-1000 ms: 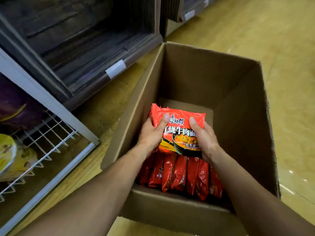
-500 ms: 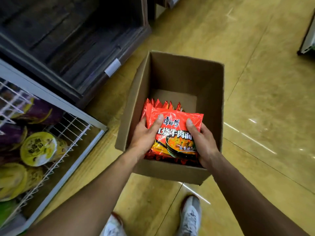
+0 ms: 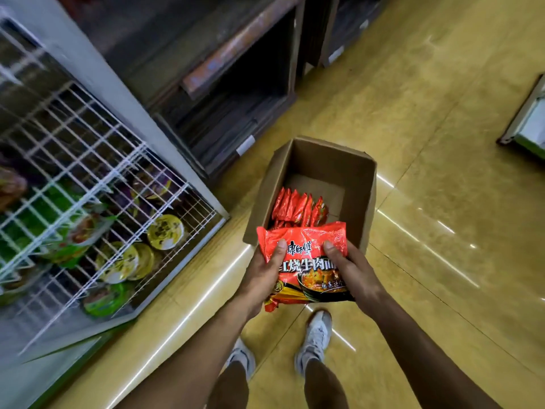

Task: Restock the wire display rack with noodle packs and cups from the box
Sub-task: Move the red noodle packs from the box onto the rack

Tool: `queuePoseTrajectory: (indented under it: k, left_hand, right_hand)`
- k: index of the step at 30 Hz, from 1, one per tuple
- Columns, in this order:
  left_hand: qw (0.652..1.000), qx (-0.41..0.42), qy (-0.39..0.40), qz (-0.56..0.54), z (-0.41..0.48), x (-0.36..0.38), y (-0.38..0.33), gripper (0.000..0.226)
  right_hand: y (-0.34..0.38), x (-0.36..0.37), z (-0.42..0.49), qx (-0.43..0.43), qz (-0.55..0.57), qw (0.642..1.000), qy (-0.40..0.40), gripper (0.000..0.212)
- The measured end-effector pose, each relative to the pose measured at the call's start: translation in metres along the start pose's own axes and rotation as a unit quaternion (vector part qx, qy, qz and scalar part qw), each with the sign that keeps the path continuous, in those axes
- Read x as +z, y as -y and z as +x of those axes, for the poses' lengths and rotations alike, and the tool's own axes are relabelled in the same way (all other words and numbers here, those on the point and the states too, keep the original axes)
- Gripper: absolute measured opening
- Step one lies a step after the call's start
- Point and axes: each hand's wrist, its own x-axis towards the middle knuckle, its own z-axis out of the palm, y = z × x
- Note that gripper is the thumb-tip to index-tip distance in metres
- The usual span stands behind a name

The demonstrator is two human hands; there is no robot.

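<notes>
The left hand [image 3: 261,276] and right hand [image 3: 352,271] grip a red noodle pack [image 3: 306,249] from both sides, fingers curled round its edges, above the near edge of the box [image 3: 333,154]. It reads "康师傅 红烧牛肉面". More red packs [image 3: 298,209] stand inside. The wire rack [image 3: 88,160] on the left holds cups [image 3: 165,231].

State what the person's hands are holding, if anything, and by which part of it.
A red noodle pack, held by both hands: the left hand grips its left edge, the right hand its right edge, thumbs pressed on the printed front.
</notes>
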Motion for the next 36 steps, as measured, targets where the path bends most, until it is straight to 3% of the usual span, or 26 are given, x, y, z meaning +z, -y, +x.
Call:
queuePoseTrajectory:
  k: [4, 16, 21, 23, 26, 36]
  left_hand:
    - [1.000, 0.015, -0.007, 0.001, -0.064, -0.015, -0.031, 0.047]
    - [0.990, 0.095, -0.099, -0.030, -0.186, -0.097, -0.088, 0.045]
    - [0.984, 0.138, -0.110, -0.026, -0.224, -0.133, -0.103, 0.037]
    - [0.982, 0.148, -0.115, -0.027, -0.237, -0.146, -0.107, 0.033]
    - [0.977, 0.162, -0.133, -0.025, -0.251, -0.167, -0.110, 0.046]
    - [0.953, 0.221, -0.205, -0.033, -0.292, -0.228, -0.122, 0.067]
  right_hand:
    - [0.033, 0.021, -0.044, -0.014, -0.033, 0.999, 0.025, 0.038]
    - [0.111, 0.118, -0.132, -0.073, -0.062, 0.992, 0.084, 0.019]
    - [0.131, 0.156, -0.155, -0.116, -0.083, 0.983, 0.112, 0.040]
    - [0.136, 0.171, -0.163, -0.128, -0.087, 0.980, 0.123, 0.035]
    - [0.144, 0.195, -0.174, -0.150, -0.090, 0.975, 0.134, 0.025]
    - [0.176, 0.266, -0.204, -0.208, -0.106, 0.956, 0.178, 0.020]
